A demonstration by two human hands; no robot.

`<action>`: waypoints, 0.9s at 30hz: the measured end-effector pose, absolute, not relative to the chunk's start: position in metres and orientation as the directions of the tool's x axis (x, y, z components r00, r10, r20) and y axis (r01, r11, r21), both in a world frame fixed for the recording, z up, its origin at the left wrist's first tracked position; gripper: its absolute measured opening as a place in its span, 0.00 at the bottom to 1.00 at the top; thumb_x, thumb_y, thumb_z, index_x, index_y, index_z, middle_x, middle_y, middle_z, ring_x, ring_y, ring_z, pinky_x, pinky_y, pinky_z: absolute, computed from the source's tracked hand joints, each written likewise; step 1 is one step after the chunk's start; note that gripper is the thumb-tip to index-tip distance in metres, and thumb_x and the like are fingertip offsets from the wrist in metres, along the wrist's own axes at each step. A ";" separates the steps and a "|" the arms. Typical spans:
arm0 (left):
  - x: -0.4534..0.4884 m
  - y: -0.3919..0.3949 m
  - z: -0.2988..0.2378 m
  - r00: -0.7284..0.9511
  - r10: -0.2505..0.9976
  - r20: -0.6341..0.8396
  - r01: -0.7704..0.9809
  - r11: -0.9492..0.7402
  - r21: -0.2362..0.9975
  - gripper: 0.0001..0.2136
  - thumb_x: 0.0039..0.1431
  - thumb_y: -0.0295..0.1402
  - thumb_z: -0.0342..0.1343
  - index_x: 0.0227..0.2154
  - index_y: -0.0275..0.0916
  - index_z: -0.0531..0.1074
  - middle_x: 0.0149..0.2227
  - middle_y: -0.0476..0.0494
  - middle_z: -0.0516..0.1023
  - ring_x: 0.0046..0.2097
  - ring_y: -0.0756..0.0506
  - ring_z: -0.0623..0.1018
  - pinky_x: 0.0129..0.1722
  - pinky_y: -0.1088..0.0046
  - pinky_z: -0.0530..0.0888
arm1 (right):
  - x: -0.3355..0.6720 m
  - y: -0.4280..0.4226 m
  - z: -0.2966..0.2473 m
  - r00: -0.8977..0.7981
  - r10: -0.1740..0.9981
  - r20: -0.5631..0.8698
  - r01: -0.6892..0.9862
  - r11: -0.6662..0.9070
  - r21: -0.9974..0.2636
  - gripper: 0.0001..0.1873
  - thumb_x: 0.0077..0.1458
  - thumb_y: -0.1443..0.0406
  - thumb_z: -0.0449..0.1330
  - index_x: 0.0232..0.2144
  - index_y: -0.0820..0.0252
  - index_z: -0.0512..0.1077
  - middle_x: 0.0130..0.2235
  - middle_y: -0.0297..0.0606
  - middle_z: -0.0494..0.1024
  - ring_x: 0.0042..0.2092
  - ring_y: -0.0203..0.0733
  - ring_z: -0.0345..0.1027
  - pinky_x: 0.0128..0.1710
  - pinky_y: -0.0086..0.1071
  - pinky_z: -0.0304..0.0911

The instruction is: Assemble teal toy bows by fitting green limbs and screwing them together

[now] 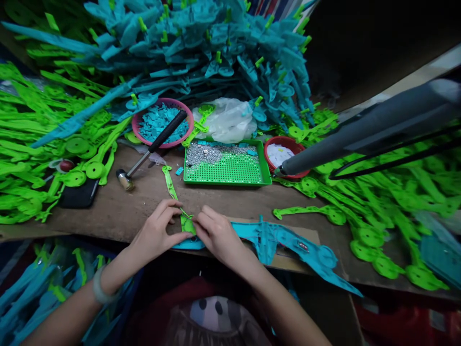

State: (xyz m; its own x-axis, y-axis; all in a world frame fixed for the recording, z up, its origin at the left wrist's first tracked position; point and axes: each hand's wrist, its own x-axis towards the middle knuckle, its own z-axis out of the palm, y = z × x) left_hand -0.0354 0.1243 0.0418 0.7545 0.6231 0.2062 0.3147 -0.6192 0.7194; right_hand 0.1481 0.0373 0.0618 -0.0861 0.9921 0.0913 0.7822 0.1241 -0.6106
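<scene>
A long blue plastic shell [248, 230], looking like half of a toy, lies along the table's front edge. On its left end sits a bright green plastic piece [188, 225]. My left hand [156, 226] grips this piece from the left, thumb below and fingers above. From the right, my right hand [220, 234] has thumb and fingers pinched together at the same piece; whatever they hold is hidden. A thin green arm-shaped part [170, 182] extends up the table just above my left fingertips.
A green perforated tray [226, 181] with small metal bits stands ahead, between a pink basket [135, 126] of blue pieces and a red bowl [305, 149]. A hammer [144, 156] leans on the basket. A grey powered screwdriver [334, 144] reaches in from the right. Blue parts [216, 53] are heaped behind.
</scene>
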 end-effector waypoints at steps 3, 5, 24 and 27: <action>-0.035 0.124 0.042 0.746 0.631 0.215 0.318 -0.620 0.717 0.16 0.57 0.36 0.63 0.44 0.38 0.67 0.50 0.38 0.69 0.47 0.44 0.75 0.37 0.69 0.79 | 0.151 0.035 0.060 -0.127 0.987 0.094 0.838 0.157 -0.522 0.07 0.63 0.70 0.53 0.33 0.62 0.69 0.32 0.35 0.66 0.31 0.35 0.62 0.29 0.28 0.52; -0.034 0.124 0.043 0.743 0.636 0.208 0.334 -0.622 0.708 0.16 0.57 0.37 0.63 0.44 0.38 0.67 0.51 0.37 0.69 0.49 0.42 0.74 0.38 0.69 0.79 | 0.150 0.033 0.060 -0.157 0.983 0.089 0.888 0.180 -0.423 0.07 0.63 0.70 0.54 0.32 0.61 0.69 0.33 0.36 0.67 0.32 0.37 0.62 0.28 0.30 0.50; -0.035 0.119 0.054 0.842 0.437 0.316 0.329 -0.881 0.341 0.12 0.63 0.36 0.57 0.45 0.33 0.70 0.45 0.36 0.72 0.45 0.39 0.71 0.43 0.61 0.74 | 0.164 0.032 0.060 -0.247 0.968 0.030 0.887 0.239 -0.395 0.08 0.65 0.68 0.50 0.37 0.62 0.69 0.36 0.39 0.69 0.35 0.38 0.64 0.32 0.30 0.56; -0.033 0.119 0.053 0.860 0.391 0.328 0.300 -0.907 0.295 0.09 0.65 0.33 0.54 0.44 0.33 0.69 0.44 0.36 0.73 0.45 0.40 0.73 0.43 0.62 0.74 | 0.156 0.032 0.067 -0.170 0.984 -0.045 0.922 0.143 -0.359 0.07 0.66 0.68 0.50 0.37 0.61 0.68 0.38 0.39 0.70 0.35 0.39 0.66 0.31 0.31 0.56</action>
